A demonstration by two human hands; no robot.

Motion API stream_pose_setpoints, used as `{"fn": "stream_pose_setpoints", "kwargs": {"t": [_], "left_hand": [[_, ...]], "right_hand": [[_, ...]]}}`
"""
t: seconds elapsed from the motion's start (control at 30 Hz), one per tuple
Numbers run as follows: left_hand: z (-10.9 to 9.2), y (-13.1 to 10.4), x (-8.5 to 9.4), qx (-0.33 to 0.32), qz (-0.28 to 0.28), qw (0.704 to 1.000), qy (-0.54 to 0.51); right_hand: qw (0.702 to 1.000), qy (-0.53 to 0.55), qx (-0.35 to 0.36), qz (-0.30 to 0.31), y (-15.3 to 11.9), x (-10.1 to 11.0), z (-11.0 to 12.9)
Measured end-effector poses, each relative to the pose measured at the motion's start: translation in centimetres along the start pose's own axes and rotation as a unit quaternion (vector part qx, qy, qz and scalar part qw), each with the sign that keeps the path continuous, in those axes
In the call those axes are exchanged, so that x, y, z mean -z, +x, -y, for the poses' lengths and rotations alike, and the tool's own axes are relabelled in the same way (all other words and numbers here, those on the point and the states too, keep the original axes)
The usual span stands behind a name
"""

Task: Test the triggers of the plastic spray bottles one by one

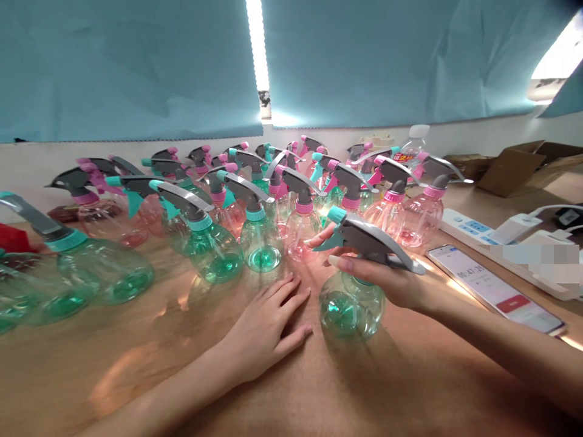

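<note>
A green spray bottle with a grey head and a teal nozzle and trigger stands upright near the front. My right hand is wrapped round its neck, just under the spray head, with fingers by the trigger. My left hand lies flat on the wooden table, fingers stretched out, a little left of that bottle and holding nothing. Just beyond the left fingertips stand another green spray bottle and a pink spray bottle.
Several more green and pink spray bottles crowd the table's back and left, including a large green one. To the right lie a phone showing a timer and a white power strip with plugs. A cardboard box sits behind them.
</note>
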State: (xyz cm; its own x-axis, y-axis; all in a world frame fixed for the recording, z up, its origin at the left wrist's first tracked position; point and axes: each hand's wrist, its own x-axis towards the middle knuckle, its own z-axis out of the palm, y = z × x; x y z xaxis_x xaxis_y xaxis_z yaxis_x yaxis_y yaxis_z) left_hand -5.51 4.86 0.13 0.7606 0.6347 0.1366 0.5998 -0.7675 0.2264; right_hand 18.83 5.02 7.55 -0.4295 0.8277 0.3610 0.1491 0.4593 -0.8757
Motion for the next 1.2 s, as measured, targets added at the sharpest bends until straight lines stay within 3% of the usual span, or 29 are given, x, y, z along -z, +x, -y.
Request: {"fn": "stream_pose_setpoints", "kwargs": {"t": [0.3, 0.43, 1.2], "left_hand": [[-0.19, 0.18, 0.32, 0.008, 0.019, 1.0, -0.003], [-0.1, 0.04, 0.19, 0.001, 0.001, 1.0, -0.008], [0.11, -0.06, -0.25, -0.003, -0.01, 1.0, -0.002]], "right_hand": [[0.995, -0.072, -0.031, -0.054, -0.18, -0.22, -0.53], [0.99, -0.107, -0.038, -0.079, -0.46, -0.22, -0.41], [0.996, -0.06, -0.036, -0.052, -0.33, -0.26, 0.01]]}}
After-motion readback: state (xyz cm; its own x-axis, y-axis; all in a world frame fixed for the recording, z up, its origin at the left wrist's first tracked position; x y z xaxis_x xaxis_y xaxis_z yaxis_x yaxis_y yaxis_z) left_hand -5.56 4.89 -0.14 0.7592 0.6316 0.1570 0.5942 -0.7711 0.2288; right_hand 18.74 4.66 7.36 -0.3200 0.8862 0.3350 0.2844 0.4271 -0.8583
